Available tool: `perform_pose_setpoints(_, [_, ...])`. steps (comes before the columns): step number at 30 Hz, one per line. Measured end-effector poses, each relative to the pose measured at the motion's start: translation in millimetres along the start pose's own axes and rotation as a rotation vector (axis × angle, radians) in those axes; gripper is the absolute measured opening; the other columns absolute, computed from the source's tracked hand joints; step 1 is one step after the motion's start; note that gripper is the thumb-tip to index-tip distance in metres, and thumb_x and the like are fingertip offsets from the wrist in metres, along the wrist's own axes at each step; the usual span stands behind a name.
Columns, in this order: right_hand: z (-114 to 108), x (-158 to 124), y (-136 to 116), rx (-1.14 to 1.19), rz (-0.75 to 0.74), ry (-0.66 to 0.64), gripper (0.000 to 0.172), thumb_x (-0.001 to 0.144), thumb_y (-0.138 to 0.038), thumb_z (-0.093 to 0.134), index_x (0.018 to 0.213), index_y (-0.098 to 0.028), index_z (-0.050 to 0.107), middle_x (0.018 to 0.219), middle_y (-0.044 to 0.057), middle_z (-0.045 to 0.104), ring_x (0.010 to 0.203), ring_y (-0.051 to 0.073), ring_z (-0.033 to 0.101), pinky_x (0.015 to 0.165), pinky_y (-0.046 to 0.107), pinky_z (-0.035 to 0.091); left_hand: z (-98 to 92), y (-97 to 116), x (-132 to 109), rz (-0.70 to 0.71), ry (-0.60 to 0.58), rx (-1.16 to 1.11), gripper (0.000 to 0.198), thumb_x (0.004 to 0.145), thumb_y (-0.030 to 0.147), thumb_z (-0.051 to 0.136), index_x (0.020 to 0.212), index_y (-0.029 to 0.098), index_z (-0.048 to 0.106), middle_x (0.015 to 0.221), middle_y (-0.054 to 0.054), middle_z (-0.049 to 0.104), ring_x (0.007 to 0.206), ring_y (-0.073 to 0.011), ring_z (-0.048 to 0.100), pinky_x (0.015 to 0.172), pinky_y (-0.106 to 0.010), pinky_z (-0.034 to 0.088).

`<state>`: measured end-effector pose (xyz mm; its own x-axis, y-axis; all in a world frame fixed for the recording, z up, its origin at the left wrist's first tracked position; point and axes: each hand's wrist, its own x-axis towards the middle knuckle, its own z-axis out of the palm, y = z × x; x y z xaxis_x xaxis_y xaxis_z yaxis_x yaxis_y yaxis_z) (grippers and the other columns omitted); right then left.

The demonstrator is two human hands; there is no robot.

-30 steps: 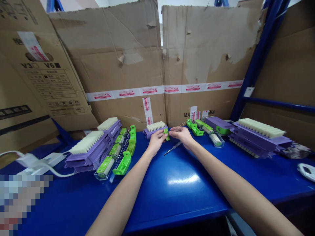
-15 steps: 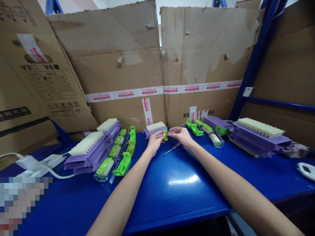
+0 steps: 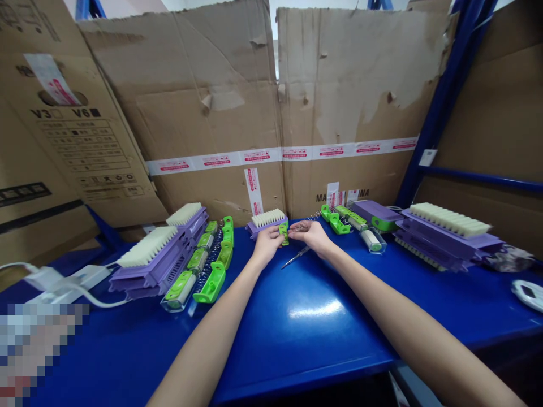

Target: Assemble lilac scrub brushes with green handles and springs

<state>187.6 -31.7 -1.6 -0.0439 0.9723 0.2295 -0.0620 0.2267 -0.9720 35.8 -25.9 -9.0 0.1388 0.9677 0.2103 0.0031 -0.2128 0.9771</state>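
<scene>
The green part (image 3: 284,234) sits slightly shifted from the earlier frame, pinched by the left hand (image 3: 267,243) near the centre brush block (image 3: 268,217); right hand (image 3: 314,236) fingers curl close, contents indiscernible; off-centre pressure could dislodge the part

Here's your head view — facing forward and down, forearms (image 3: 227,316) close, hands (image 3: 268,244) farther out over the bench (image 3: 314,356), cardboard (image 3: 212,124) behind.
</scene>
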Motion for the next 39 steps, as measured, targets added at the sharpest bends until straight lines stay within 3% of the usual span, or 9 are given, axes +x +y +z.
perform_pose_setpoints(10, [1,2,2,-0.058,-0.032,0.003,0.036,0.044,-0.026,0.081,0.074,-0.012,0.065,0.069,0.002,0.068,0.067,0.015,0.063,0.072,0.030,0.051,0.7,-2,1,0.044,-0.034,0.044,0.031,0.063,0.012,0.067,0.094,0.010,0.065,0.067,-0.004,0.068,0.057,-0.0116,0.059,0.051,-0.020,0.044])
perform_pose_setpoints(18, [1,4,6,-0.138,-0.060,0.014,0.034,0.047,-0.027,0.079,0.074,-0.012,0.065,0.069,0.003,0.068,0.066,0.016,0.062,0.069,0.029,0.050,1.9,-4,0,0.074,0.009,0.181,0.046,0.068,0.008,0.059,0.114,0.009,0.059,0.066,-0.002,0.068,0.054,-0.0117,0.057,0.054,-0.022,0.045])
perform_pose_setpoints(26, [-2,8,10,-0.271,-0.085,0.017,0.030,0.053,-0.028,0.076,0.077,-0.013,0.065,0.071,0.004,0.068,0.068,0.016,0.063,0.067,0.028,0.049,1.8,-4,0,0.103,0.010,0.199,0.042,0.066,0.009,0.061,0.108,0.008,0.062,0.060,0.000,0.065,0.053,-0.0113,0.056,0.054,-0.021,0.043])
perform_pose_setpoints(34, [-2,-2,-4,-0.566,-0.325,-0.111,0.020,0.058,-0.012,0.070,0.077,-0.017,0.067,0.070,-0.002,0.067,0.066,0.013,0.061,0.064,0.023,0.045,0.1,-2,2,0.059,-0.077,0.113,0.041,0.066,0.009,0.062,0.108,0.010,0.062,0.053,0.003,0.061,0.048,-0.0100,0.052,0.052,-0.021,0.042])
perform_pose_setpoints(39, [-3,-2,-3,-0.613,-0.362,-0.083,0.014,0.063,-0.016,0.070,0.076,-0.018,0.067,0.072,0.001,0.069,0.068,0.016,0.063,0.064,0.024,0.046,-5.8,2,4,0.028,-0.165,0.157,0.044,0.067,0.010,0.059,0.112,0.008,0.062,0.053,0.002,0.060,0.044,-0.0088,0.049,0.049,-0.021,0.041])
